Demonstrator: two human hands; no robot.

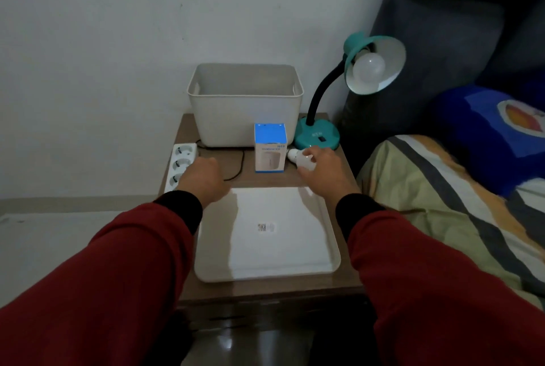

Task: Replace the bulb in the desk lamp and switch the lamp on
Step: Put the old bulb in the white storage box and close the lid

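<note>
- Right hand (320,166), frame centre-right: fingers curled over spare bulb (299,158) lying on table (330,180); bulb's base sticks out left twd box (270,147).
- Left hand (203,178): fingers curled under, holds nothing visible, by power strip (180,163).
- Lamp (348,85) upper right, unlit bulb (368,67) in shade.
- Tray (321,265) lower centre.

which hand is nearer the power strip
Left. The left hand is right beside the power strip, at its right edge. The right hand is across the table, fingers on the loose bulb.
</note>
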